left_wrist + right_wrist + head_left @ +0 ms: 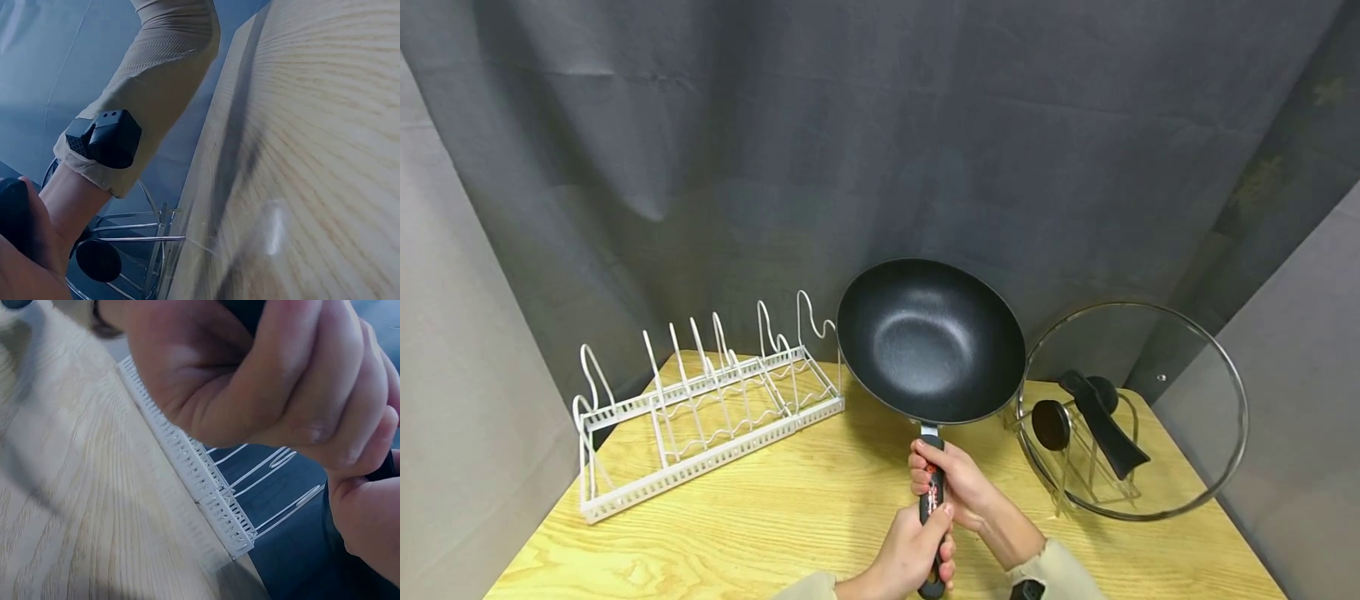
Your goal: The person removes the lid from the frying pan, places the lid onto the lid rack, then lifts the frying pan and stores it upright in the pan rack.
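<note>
A black wok point(925, 342) is held up over the table, tilted so that its dark inside faces me. Both hands wrap around its black handle point(932, 492), which has red and white markings. Closer to the pan, my right hand point(966, 487) grips the upper part, its thumb lying along the handle. Lower down, near the handle's end, my left hand point(910, 546) grips it. In the left wrist view a sleeved forearm point(159, 81) with a black device crosses above a dark end of the handle. Joined hands fill much of the right wrist view.
A white wire rack point(715, 417) with upright dividers stands on the wooden table point(760, 525) at left. At right, a large glass lid point(1232, 400) with a black handle point(1105, 425) leans upright in a metal wire stand point(1067, 475). Dark grey cloth point(880, 150) hangs behind.
</note>
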Tool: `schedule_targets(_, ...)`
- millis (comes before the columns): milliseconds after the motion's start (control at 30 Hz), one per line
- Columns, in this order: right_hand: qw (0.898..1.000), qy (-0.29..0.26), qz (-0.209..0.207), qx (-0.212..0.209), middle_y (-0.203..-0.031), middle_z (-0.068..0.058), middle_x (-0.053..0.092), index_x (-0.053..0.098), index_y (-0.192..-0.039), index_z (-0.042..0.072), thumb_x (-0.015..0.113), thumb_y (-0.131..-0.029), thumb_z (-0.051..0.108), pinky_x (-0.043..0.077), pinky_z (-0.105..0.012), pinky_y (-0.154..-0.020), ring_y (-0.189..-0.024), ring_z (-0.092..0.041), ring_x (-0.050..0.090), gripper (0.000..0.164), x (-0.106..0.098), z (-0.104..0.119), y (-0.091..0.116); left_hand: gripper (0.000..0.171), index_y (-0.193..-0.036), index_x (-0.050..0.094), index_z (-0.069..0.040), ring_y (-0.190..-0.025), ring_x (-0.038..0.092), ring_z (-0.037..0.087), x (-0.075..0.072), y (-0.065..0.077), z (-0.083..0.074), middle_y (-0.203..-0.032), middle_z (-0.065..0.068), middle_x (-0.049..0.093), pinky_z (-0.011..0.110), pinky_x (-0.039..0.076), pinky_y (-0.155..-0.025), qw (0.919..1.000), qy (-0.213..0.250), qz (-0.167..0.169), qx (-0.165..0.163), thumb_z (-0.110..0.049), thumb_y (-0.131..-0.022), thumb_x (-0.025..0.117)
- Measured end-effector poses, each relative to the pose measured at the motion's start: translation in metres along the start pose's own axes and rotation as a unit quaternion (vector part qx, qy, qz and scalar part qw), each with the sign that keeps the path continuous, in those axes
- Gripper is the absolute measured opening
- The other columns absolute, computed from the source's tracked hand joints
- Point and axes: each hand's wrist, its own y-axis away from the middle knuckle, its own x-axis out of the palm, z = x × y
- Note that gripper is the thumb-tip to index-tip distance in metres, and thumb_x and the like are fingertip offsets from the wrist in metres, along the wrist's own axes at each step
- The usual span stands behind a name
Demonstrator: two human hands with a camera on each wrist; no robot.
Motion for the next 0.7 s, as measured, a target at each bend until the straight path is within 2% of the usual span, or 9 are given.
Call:
schedule_targets(233,0.998,-0.032,0.050,-0.001,-0.075,0.004,0.050,0.050,-0.097,0.008,0.021,-0.106,0.012,0.042,-0.016,-0.058,-0.063,-0.004,0.048,0.031,0.004,0.004,-0.002,0.029,-0.075,0.047,-0.008,-0.039,0.049,0.003,0.000,0.001,-0.006,-0.053,-0.005,0.046,0.020,0.046,-0.041,0.9998,-0.009,0.012,0.016,-0.023,-0.101,0.045)
schedule_targets(367,0.998,-0.027,0.062,-0.005,-0.073,0.005,0.051,0.051,-0.094,0.010,0.021,-0.106,0.014,0.041,-0.016,-0.057,-0.061,-0.004,0.049,0.033,0.004,0.006,-0.004,0.027,-0.078,0.047,-0.007,-0.040,0.048,0.004,-0.002,0.001,-0.008,-0.054,-0.004,0.046,0.020,0.047,-0.042,0.9992,-0.020,0.027,0.020,-0.023,-0.101,0.045)
schedule_targets(567,0.997,0.034,0.063,-0.040,-0.070,0.007,0.048,0.050,-0.086,0.012,0.025,-0.105,0.012,0.041,-0.015,-0.056,-0.059,-0.002,0.048,0.031,0.005,0.007,-0.007,0.027,-0.079,0.046,-0.006,-0.041,0.048,0.004,-0.007,-0.001,-0.011,-0.056,-0.003,0.046,0.021,0.047,-0.042,0.9982,-0.030,0.047,0.023,-0.023,-0.101,0.045)
schedule_targets(700,0.993,0.082,0.032,-0.073,-0.069,0.008,0.047,0.047,-0.085,0.012,0.031,-0.104,0.010,0.042,-0.015,-0.055,-0.059,-0.002,0.048,0.025,0.007,0.008,-0.008,0.029,-0.078,0.046,-0.005,-0.041,0.048,0.004,-0.009,-0.004,-0.015,-0.056,-0.003,0.046,0.022,0.047,-0.043,0.9977,-0.029,0.056,0.025,-0.024,-0.101,0.046)
